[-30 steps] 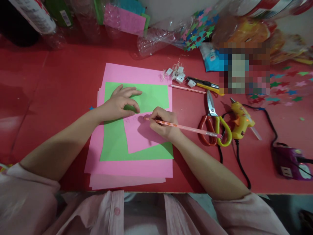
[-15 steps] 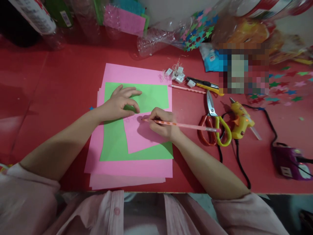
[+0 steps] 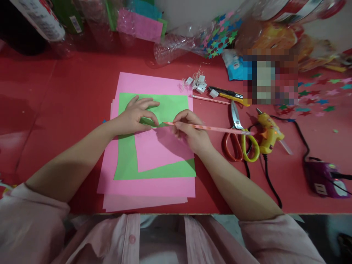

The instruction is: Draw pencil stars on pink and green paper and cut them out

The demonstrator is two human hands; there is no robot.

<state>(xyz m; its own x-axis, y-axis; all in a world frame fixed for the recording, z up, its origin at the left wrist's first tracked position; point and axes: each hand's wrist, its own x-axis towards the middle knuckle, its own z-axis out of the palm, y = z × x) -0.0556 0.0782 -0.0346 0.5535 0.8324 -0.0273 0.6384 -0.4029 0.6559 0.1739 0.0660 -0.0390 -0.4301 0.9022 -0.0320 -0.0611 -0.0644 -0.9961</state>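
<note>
My left hand (image 3: 137, 115) rests on a green sheet (image 3: 125, 168) with its fingers spread. Its thumb and index fingertip lie at the top edge of a smaller pink sheet (image 3: 156, 157), which bears faint pencil marks near that edge. In my right hand (image 3: 194, 132) is a pink patterned pencil (image 3: 214, 128), its point toward the left. The pencil tip is near my left index finger, over the top edge of the small sheet; whether it touches cannot be made out. Larger pink sheets (image 3: 154, 189) lie under the green one.
Right of the paper lie scissors (image 3: 236, 121), a second pencil (image 3: 210, 99), a cutter knife (image 3: 228, 94) and a yellow glue gun (image 3: 268, 134) with a black cord. Behind are small white tags (image 3: 199, 85), a clear plastic bottle (image 3: 176, 44) and paper stars (image 3: 221, 36). A purple box (image 3: 324, 179) sits far right.
My right hand has moved up and to the right with the pencil, away from the marks. The small pink sheet has shifted slightly left. My left hand stays almost in place.
</note>
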